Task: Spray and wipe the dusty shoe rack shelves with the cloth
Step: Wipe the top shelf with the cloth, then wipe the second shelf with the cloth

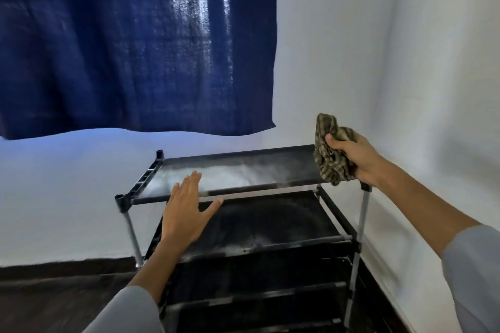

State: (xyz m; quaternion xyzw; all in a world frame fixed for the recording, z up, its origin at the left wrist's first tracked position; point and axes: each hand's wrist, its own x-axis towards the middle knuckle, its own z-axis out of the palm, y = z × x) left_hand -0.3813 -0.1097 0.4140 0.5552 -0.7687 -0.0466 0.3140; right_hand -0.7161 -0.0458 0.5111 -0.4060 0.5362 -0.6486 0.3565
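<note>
Head view: right hand [359, 159] grips bunched cloth [331, 155] mid-right, poised to wipe dusty top shelf [243, 167]; left hand [186, 211] flat, fingers spread, centre frame.

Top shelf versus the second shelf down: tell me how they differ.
The top shelf carries a broad pale dusty patch; the second shelf looks mostly dark, with a small pale streak near its front. The left hand hovers by the top shelf's front rail. Both are black and flat.

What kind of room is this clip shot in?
Probably a corner of a home room: a tiered shoe rack stands against plain white walls, with a dark blue curtain over a window and dark flooring.
</note>
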